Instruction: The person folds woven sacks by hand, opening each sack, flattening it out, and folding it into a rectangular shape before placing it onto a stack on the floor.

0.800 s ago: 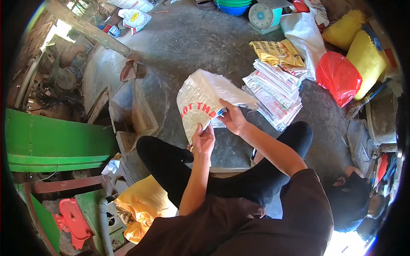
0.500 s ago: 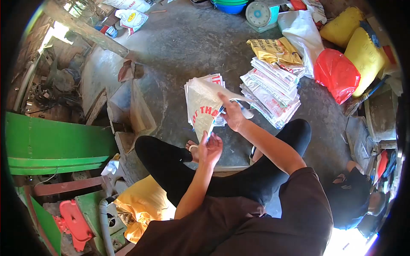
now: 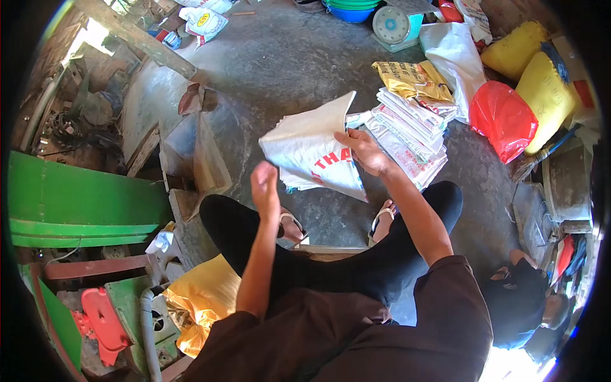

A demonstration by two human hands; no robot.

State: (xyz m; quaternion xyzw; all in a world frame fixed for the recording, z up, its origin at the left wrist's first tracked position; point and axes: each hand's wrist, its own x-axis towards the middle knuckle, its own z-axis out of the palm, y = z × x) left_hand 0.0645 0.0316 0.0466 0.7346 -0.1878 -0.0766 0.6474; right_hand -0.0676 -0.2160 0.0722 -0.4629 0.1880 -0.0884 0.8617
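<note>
A white woven bag with red letters (image 3: 312, 143) hangs from my right hand (image 3: 364, 151), whose fingers and thumb pinch its right edge. Just off the bag's lower left side, my left hand (image 3: 264, 181) is raised and blurred; its fingers look curled, and whether they hold anything is unclear. Beneath the bag, a small stack of white bags (image 3: 298, 181) lies on the floor, mostly hidden. To the right is a larger pile of folded printed bags (image 3: 410, 143), topped at the back by a yellow printed bag (image 3: 417, 79).
A red bag (image 3: 504, 121) and yellow sacks (image 3: 546, 95) stand at the right, near a dial scale (image 3: 391, 27). Green metal panels (image 3: 89, 200) are at the left. An orange sack (image 3: 207, 296) lies beside my left leg. A person (image 3: 515, 299) is at the lower right.
My left hand has come off the bag's lower edge and moved up and left. My right hand has shifted right with the bag, which now spreads wider over the small stack.
</note>
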